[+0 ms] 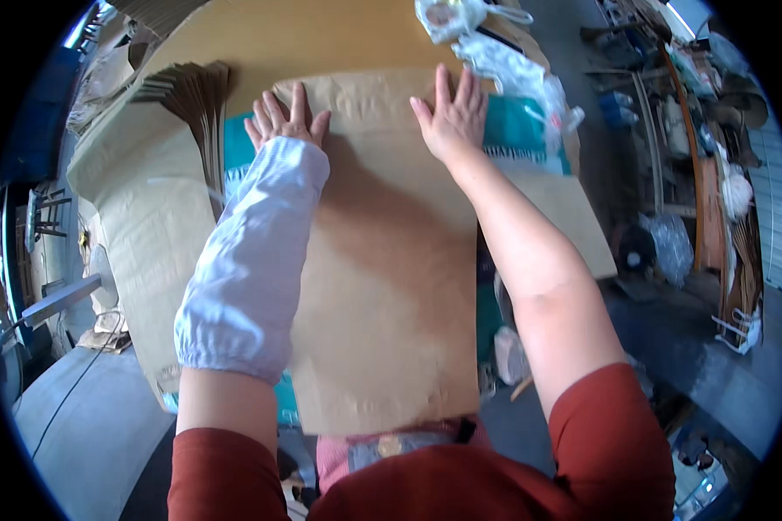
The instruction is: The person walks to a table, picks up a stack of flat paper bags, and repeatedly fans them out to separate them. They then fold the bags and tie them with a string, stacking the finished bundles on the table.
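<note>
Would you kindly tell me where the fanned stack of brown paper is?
In the head view, the fanned paper stack lies on the left, just left of the left hand and pale oversleeve.

Cannot see middle of teal sheet (506,123) under brown paper (391,330), nor part of paper's left edge beneath sleeve cover (254,252). Lose red shirt (434,486) past lower edge.
</note>
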### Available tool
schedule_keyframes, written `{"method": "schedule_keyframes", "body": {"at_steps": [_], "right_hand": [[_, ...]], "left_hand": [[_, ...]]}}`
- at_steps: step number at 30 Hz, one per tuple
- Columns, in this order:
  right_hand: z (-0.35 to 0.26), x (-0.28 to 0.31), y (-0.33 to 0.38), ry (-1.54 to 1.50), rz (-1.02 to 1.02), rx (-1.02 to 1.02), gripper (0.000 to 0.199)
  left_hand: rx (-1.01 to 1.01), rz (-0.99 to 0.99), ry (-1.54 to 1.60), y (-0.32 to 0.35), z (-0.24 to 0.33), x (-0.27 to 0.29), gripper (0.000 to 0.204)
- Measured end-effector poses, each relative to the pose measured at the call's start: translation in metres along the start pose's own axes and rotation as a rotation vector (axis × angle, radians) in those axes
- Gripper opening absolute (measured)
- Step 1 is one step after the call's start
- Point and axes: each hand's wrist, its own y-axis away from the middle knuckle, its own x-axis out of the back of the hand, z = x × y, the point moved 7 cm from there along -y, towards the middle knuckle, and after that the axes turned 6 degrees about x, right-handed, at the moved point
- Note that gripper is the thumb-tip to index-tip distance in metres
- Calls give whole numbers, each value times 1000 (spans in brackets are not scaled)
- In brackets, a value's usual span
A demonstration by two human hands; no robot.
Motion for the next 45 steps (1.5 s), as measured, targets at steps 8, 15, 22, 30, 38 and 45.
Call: {"method": "schedule_keyframes", "body": {"at_steps": [8,15,22,30,38,45], "right_hand": [[-51,134,329,-669,-397,-310,70],[-12,95,473,-659,-773,-845,73],[-45,139,429,-478,-757,-429,92],[-145,171,431,-473,-756,419,92],[-158,182,418,-461,-914,325,81],[-262,134,343,-945,-938,117,67]], "left_hand": [[191,-264,292,360,-149,83,54],[619,-1075,399,431,-197,82,43],[454,-1003,277,422,-182,106,70],[-357,-702,121,444,-118,162,84],[-364,-779,266,435,-127,175,93],[541,12,415,377,-378,175,66]]}}
